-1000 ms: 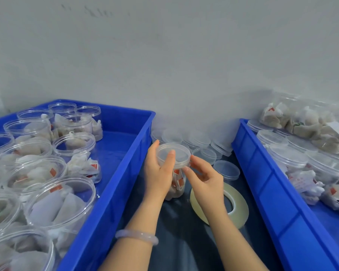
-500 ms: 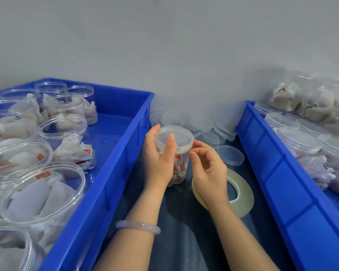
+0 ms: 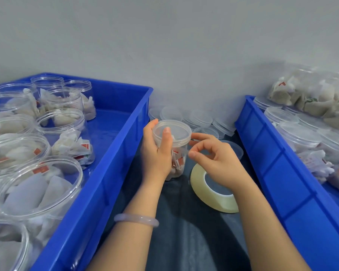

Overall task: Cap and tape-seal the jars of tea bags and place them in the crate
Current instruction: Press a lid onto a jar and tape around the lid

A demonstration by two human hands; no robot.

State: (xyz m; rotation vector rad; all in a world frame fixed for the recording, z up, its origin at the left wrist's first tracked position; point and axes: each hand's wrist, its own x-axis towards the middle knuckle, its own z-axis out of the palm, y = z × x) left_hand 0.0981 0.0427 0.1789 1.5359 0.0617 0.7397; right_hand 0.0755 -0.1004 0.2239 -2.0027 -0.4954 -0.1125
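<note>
The left hand (image 3: 155,155) is clasping a capped tea-bag jar (image 3: 178,163) between the left crate (image 3: 115,149) and the right crate (image 3: 272,163), beside a tape roll (image 3: 213,202). The right hand (image 3: 221,165) is touching the jar's lid (image 3: 176,130) with curled fingers (image 3: 200,136). I cannot tell whether that grip is pinching anything.

On my feed the light is bright, soft and even, diffuse from overhead as far as I can tell; the wall (image 3: 164,40) reads flat grey. Faint shadow pools on the dark desk (image 3: 184,241) toward its far edge. A pale sheen rides the left crate (image 3: 106,182) rim and the jars (image 3: 41,184) inside. Lens bend stretches those at its near end. The bags (image 3: 317,98) far right look hazy, soft.
</note>
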